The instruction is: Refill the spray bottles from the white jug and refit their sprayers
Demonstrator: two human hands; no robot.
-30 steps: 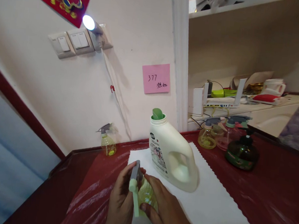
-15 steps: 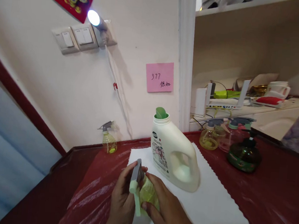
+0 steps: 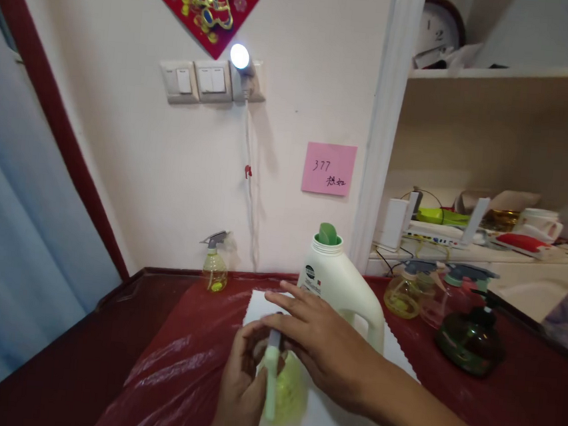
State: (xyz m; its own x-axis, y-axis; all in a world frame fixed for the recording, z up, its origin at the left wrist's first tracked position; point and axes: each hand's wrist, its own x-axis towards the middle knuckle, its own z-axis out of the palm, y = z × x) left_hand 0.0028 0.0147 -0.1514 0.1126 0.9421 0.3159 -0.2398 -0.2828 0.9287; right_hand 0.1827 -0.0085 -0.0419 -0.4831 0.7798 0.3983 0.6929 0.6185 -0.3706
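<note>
My left hand is wrapped round the grey and pale-green sprayer head of a yellowish clear spray bottle. My right hand reaches across the top of the sprayer with its fingers stretched out and apart. Its thumb is hidden, and whether it presses on the head I cannot tell. Below my hands lies a white sheet of paper. Just behind my right hand stands a cream detergent jug, uncapped, with a green piece sticking out of its mouth.
Another spray bottle stands by the wall at the left. To the right are a yellow spray bottle, a pink one and a dark green pump bottle. A white router sits on the shelf behind them.
My right hand has left the bottle's body and moved up over the sprayer head, its fingers now spread. My left hand keeps hold of the sprayer. The view has turned and tilted upward.
</note>
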